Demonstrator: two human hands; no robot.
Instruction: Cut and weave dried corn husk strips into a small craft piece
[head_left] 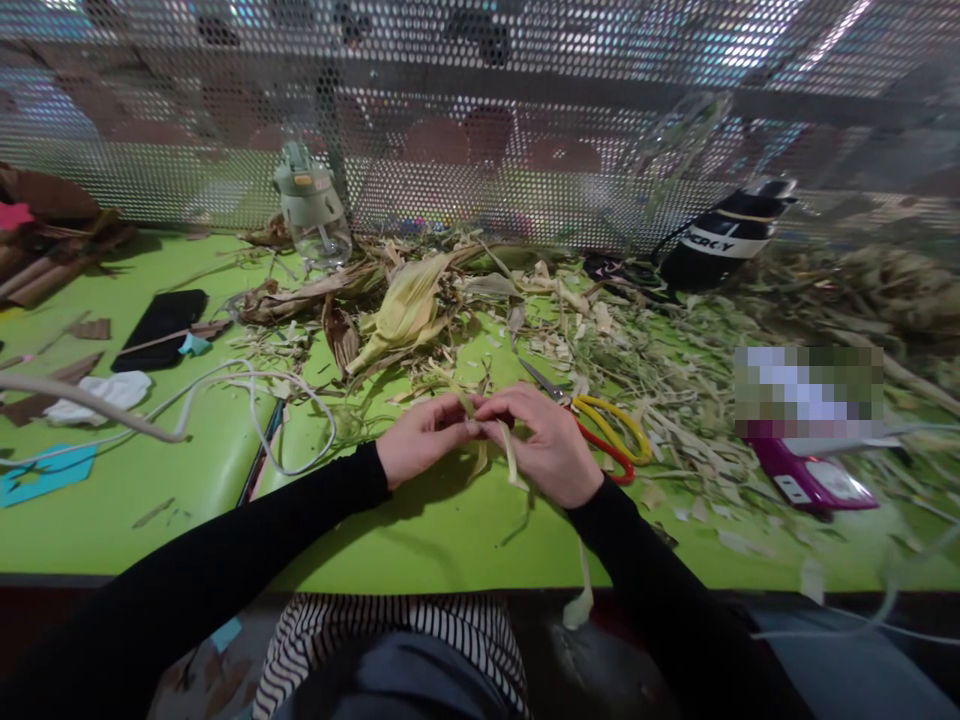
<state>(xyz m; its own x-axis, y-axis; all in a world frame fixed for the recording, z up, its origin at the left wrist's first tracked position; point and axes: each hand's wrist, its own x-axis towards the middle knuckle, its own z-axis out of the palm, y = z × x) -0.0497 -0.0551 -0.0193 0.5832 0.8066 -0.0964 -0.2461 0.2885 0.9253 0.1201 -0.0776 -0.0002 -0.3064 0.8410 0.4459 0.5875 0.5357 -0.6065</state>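
My left hand [427, 437] and my right hand [541, 446] meet above the green table [420, 545], fingertips pinched together. Between them they grip a pale green husk strip [512, 455], whose ends hang below the fingers. Scissors [611, 430] with yellow and red handles lie just right of my right hand, blades pointing up and left. Behind the hands rests a yellowish corn husk bundle [405, 305] among dry scraps. The exact fold of the strip at the fingertips is too small to tell.
Husk scraps [660, 370] cover the right and back. A clear bottle [313, 210], black bottle [720, 240] and mesh panel [450, 130] stand behind. A black phone [160, 330], white cable [259, 425] and teal paper [49, 475] lie left; a magenta object [787, 475] lies right.
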